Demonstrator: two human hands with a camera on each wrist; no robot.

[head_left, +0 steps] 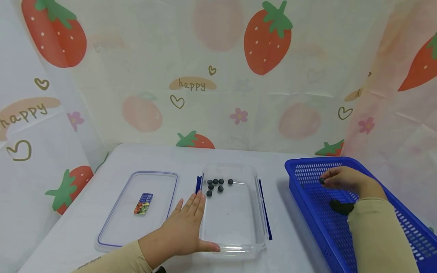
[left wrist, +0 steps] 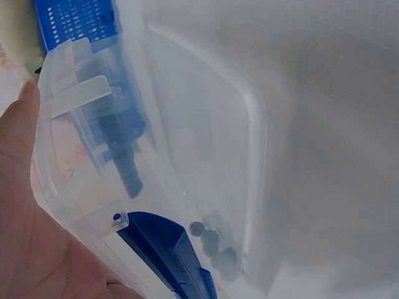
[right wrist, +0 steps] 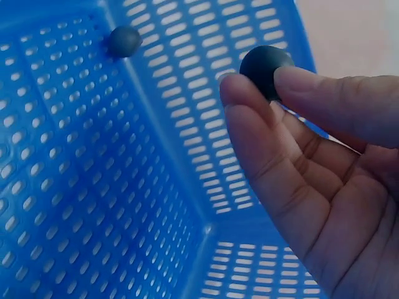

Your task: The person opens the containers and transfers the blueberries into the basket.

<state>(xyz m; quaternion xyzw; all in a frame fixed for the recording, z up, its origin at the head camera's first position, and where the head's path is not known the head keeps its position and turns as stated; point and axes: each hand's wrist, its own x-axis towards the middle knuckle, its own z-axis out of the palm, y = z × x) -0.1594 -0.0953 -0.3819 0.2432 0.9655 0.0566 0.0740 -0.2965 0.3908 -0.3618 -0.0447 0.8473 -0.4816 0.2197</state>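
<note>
A clear plastic container (head_left: 235,223) stands on the table, with several dark blueberries (head_left: 220,189) gathered at its far left. My left hand (head_left: 181,231) lies along its left side, fingers straight and thumb on the front rim. In the left wrist view that hand (left wrist: 31,205) touches the container's rim near a blue side clip (left wrist: 162,249). Over the blue basket (head_left: 304,212), my right hand (head_left: 348,182) pinches one blueberry (right wrist: 265,68) between thumb and fingertips. Another blueberry (right wrist: 124,42) lies in the basket's corner, seen from the right wrist.
A clear lid with a blue-edged rim (head_left: 114,208) lies flat at the left, bearing a small fruit label (head_left: 143,203). A dark elongated object (head_left: 341,207) is inside the basket beside my right sleeve. A strawberry-print curtain (head_left: 222,113) hangs behind the table.
</note>
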